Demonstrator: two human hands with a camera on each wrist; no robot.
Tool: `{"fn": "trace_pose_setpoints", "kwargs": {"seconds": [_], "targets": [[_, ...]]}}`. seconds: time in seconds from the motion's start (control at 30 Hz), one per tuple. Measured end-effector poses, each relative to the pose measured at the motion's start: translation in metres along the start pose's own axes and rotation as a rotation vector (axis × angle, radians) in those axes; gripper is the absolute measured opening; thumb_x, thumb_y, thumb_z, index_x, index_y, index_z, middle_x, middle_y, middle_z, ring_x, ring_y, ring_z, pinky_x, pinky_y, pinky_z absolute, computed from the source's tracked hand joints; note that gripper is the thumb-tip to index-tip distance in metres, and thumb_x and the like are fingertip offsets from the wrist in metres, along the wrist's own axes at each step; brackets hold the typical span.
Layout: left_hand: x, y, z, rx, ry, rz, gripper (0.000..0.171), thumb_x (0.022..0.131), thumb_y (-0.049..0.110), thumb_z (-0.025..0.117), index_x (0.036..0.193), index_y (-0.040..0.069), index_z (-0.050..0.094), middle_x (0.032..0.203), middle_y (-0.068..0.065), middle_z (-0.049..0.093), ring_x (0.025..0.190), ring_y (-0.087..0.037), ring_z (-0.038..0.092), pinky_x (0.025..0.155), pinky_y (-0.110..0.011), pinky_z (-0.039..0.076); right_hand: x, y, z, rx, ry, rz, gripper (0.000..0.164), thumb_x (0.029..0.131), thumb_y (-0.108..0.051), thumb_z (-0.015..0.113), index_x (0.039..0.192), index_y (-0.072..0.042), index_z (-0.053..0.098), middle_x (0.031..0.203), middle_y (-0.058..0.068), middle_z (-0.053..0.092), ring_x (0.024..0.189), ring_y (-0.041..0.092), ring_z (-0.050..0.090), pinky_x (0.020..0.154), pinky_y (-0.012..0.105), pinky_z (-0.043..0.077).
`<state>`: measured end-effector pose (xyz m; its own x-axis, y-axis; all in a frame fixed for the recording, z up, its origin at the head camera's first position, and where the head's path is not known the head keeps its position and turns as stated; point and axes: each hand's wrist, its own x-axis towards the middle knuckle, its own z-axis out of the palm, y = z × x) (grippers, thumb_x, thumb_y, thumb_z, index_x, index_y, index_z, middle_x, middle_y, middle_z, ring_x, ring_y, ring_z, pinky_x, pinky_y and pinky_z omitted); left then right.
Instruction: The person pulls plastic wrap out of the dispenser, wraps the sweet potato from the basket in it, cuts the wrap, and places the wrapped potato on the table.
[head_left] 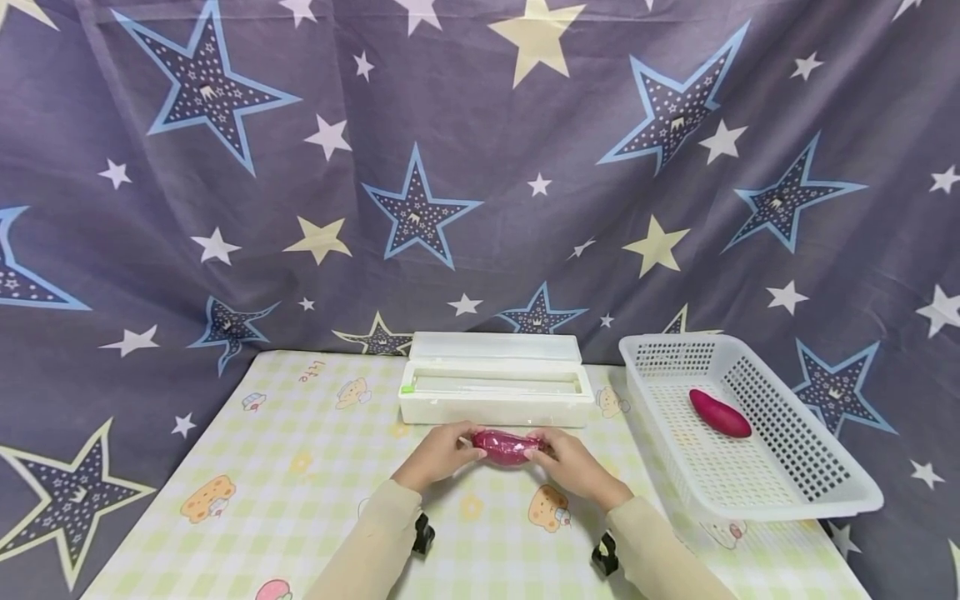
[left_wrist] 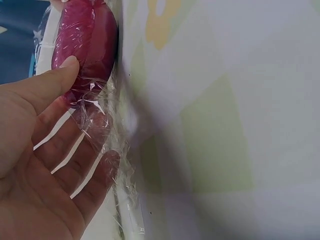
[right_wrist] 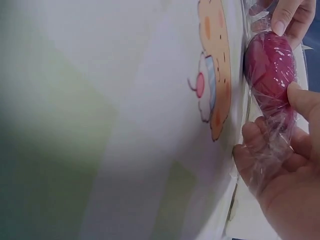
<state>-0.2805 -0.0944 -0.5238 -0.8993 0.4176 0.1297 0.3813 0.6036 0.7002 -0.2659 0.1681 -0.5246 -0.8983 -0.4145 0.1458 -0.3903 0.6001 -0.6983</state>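
Note:
A purple-red sweet potato (head_left: 504, 448) in clear plastic film is held low over the front of the white box. My left hand (head_left: 442, 457) grips its left end, with the thumb on top and the other fingers below, as the left wrist view shows. At the opposite end, my right hand (head_left: 573, 467) pinches it between thumb and fingers. Loose crinkled film (left_wrist: 95, 120) trails from the left end across the left fingers. Twisted film (right_wrist: 275, 135) hangs from the other end over my right palm.
Behind the hands stands a long white box (head_left: 495, 412) with its lid (head_left: 495, 346) raised. To the right, a white perforated basket (head_left: 787, 507) holds another purple-red sweet potato (head_left: 720, 414). A checked cloth (head_left: 322, 450) covers the table, with a star-patterned curtain (head_left: 465, 108) behind.

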Motion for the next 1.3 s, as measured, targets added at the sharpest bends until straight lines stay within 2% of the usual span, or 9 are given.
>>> {"fn": "trace_pose_setpoints", "kwargs": {"seconds": [0.27, 0.43, 0.67, 0.9, 1.0, 1.3], "targets": [[-0.004, 0.002, -0.004, -0.013, -0.033, -0.006, 0.037, 0.094, 0.025, 0.071, 0.127, 0.009, 0.067, 0.110, -0.005, 0.070, 0.093, -0.020, 0.065, 0.085, -0.040, 0.054, -0.002, 0.001, 0.000, -0.021, -0.046, -0.004, 0.024, 0.103, -0.027, 0.059, 0.117, -0.008, 0.066, 0.103, -0.003, 0.065, 0.091, 0.011, 0.060, 0.082, 0.033, 0.053], [-0.008, 0.005, -0.006, -0.015, -0.052, -0.019, 0.037, 0.094, 0.028, 0.072, 0.125, 0.009, 0.068, 0.106, -0.005, 0.069, 0.088, -0.018, 0.065, 0.079, -0.038, 0.055, -0.004, -0.001, -0.004, -0.023, -0.105, 0.010, 0.024, 0.104, -0.026, 0.056, 0.116, -0.008, 0.065, 0.096, -0.005, 0.062, 0.082, 0.011, 0.055, 0.074, 0.031, 0.049], [-0.012, 0.006, -0.005, 0.022, -0.068, -0.044, 0.038, 0.092, 0.036, 0.072, 0.124, 0.014, 0.070, 0.106, -0.002, 0.069, 0.091, -0.017, 0.062, 0.081, -0.042, 0.053, -0.007, -0.004, -0.011, -0.017, -0.177, 0.028, 0.027, 0.105, -0.028, 0.054, 0.119, -0.008, 0.064, 0.099, -0.005, 0.064, 0.088, 0.010, 0.058, 0.080, 0.033, 0.052], [-0.019, 0.005, -0.007, 0.041, -0.105, -0.069, 0.042, 0.092, 0.046, 0.069, 0.125, 0.019, 0.070, 0.106, -0.003, 0.069, 0.092, -0.020, 0.062, 0.079, -0.045, 0.053, -0.012, -0.005, -0.018, 0.003, -0.246, 0.049, 0.035, 0.105, -0.036, 0.052, 0.127, -0.010, 0.062, 0.077, 0.001, 0.058, 0.062, 0.010, 0.049, 0.058, 0.029, 0.047], [-0.022, 0.005, -0.009, 0.048, -0.111, -0.083, 0.044, 0.092, 0.050, 0.068, 0.126, 0.022, 0.069, 0.105, -0.002, 0.069, 0.092, -0.019, 0.062, 0.078, -0.045, 0.053, -0.013, -0.005, -0.018, 0.008, -0.254, 0.044, 0.036, 0.105, -0.036, 0.052, 0.128, -0.010, 0.060, 0.075, 0.002, 0.058, 0.059, 0.010, 0.048, 0.055, 0.028, 0.046], [-0.027, 0.005, -0.009, 0.030, -0.122, -0.099, 0.046, 0.091, 0.052, 0.068, 0.126, 0.022, 0.069, 0.094, 0.002, 0.065, 0.071, -0.012, 0.057, 0.063, -0.035, 0.049, -0.015, -0.005, -0.018, 0.012, -0.263, 0.053, 0.034, 0.105, -0.035, 0.054, 0.120, -0.006, 0.062, 0.073, 0.001, 0.064, 0.061, 0.017, 0.059, 0.055, 0.027, 0.048]]}}
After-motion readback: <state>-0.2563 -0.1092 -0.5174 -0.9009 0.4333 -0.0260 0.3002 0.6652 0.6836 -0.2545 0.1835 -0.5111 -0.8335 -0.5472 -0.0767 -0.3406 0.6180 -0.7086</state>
